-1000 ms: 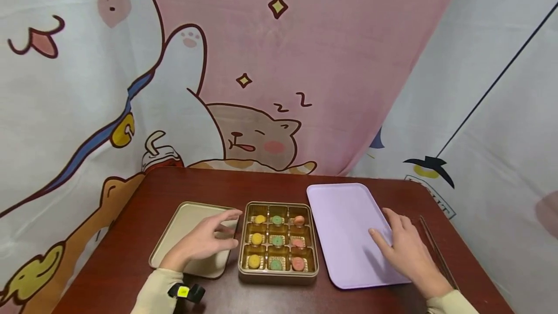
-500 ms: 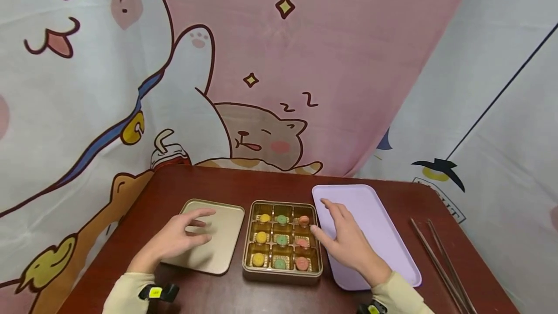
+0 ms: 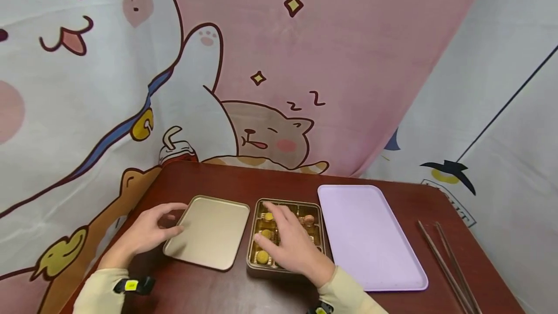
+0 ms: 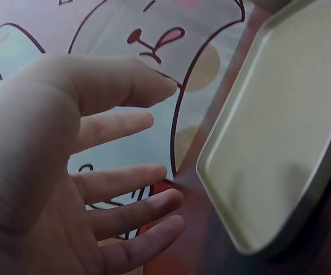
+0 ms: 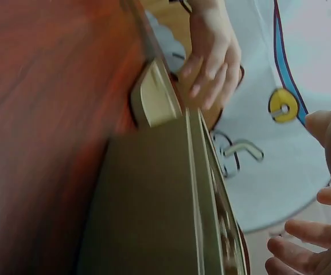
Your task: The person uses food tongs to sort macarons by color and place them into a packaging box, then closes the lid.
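A gold-coloured square tin (image 3: 261,272) stands mid-table, its divided insert holding small round pieces, such as a yellow one (image 3: 262,257) and an orange one (image 3: 308,219). Over it hovers my right hand (image 3: 298,246), fingers extended and holding nothing, hiding the middle compartments. My left hand (image 3: 146,231) is beside the left edge of the flat gold lid (image 3: 213,231). In the left wrist view, the left hand (image 4: 33,149) has spread fingers, with a gap to the lid (image 4: 285,126). The right wrist view shows the tin's side wall (image 5: 148,200) below the right hand (image 5: 326,229).
A lilac rectangular tray (image 3: 370,236) lies right of the tin. Farther right, two slender metal rods (image 3: 440,259) converge toward the front of the dark red table (image 3: 218,292). A cartoon-printed cloth (image 3: 348,62) hangs behind.
My right hand has moved left from the tray to above the tin. The left hand has drawn back leftward from over the lid to its left edge. The view has shifted slightly.
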### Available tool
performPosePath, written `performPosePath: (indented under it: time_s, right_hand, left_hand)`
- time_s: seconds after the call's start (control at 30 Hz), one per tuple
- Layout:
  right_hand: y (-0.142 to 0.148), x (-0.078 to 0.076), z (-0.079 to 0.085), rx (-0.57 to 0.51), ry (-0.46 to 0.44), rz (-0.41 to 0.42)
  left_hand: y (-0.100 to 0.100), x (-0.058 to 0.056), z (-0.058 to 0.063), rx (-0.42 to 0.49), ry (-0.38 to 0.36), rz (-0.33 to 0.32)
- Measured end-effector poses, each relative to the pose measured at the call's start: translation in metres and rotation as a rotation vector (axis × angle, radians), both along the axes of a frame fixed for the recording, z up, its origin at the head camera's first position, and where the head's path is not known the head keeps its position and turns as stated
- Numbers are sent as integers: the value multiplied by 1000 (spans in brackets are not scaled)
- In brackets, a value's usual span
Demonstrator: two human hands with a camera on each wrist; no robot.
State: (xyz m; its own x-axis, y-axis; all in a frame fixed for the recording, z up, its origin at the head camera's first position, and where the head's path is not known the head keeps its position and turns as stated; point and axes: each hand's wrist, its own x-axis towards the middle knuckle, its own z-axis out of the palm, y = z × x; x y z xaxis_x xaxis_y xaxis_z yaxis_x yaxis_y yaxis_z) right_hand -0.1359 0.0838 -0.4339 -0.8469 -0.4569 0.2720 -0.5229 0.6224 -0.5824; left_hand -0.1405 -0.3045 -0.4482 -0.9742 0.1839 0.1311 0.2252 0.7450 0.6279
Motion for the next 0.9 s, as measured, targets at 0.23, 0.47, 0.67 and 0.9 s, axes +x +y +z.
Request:
performPosePath:
  time_s: [0.23,0.47,0.67,0.9]
  right_hand:
    - [-22,4,0,-11,-22,52]
    - [-26,5,-2,-10,-25,56]
    - [-27,6,-4,-7,-26,63]
    - [-27,6,-2,-15,-29,66]
  left_hand:
    - [-8,-6,-7,-62,-35,28]
    - [-7,-13,-19,-104,-35,-1]
    - [-4,-24,-33,-214,2,-34]
    - [-1,-38,-47,-299,79,-44]
